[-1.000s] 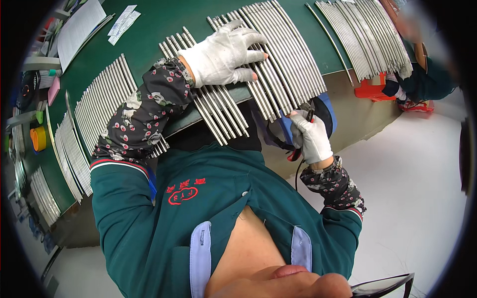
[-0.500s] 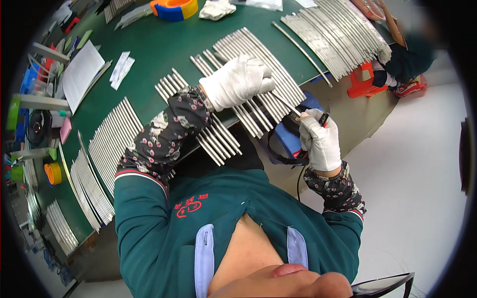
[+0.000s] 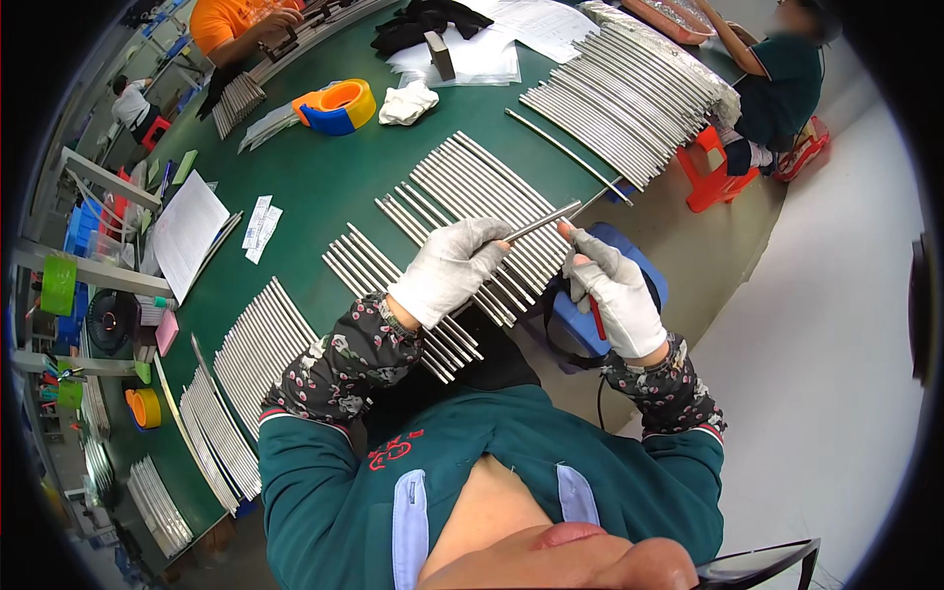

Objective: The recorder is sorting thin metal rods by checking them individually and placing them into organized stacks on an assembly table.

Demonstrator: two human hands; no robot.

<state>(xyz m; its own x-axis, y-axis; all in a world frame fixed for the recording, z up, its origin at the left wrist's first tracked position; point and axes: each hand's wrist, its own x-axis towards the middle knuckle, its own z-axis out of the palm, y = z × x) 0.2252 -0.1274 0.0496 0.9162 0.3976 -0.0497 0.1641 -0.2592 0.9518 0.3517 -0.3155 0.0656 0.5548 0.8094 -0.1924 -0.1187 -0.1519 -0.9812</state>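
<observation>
My left hand (image 3: 450, 273), in a white glove, is closed round a metal rod (image 3: 539, 222). The rod points up to the right, over the near rods on the table. Beside its far end is my right hand (image 3: 612, 293), also gloved with bare fingertips showing. It is closed on a slim tool with a red handle (image 3: 598, 319) and a thin metal shaft (image 3: 594, 201); the tool's exact kind is unclear. The shaft passes close to the rod's tip, and whether they touch I cannot tell. Beneath my left hand lie rows of metal rods (image 3: 482, 182).
More rods (image 3: 619, 103) lie on the green table (image 3: 324, 187) at far right, others (image 3: 258, 339) at left. Tape rolls (image 3: 339, 106), a white cloth (image 3: 408, 102) and papers (image 3: 189, 236) sit around. A blue container (image 3: 615, 261) stands below the edge. Co-workers (image 3: 787, 84) sit beyond.
My left hand has come down and now holds a rod out to the right. My right hand has turned, its tool shaft now pointing up right. The view has shifted, showing more of the far table.
</observation>
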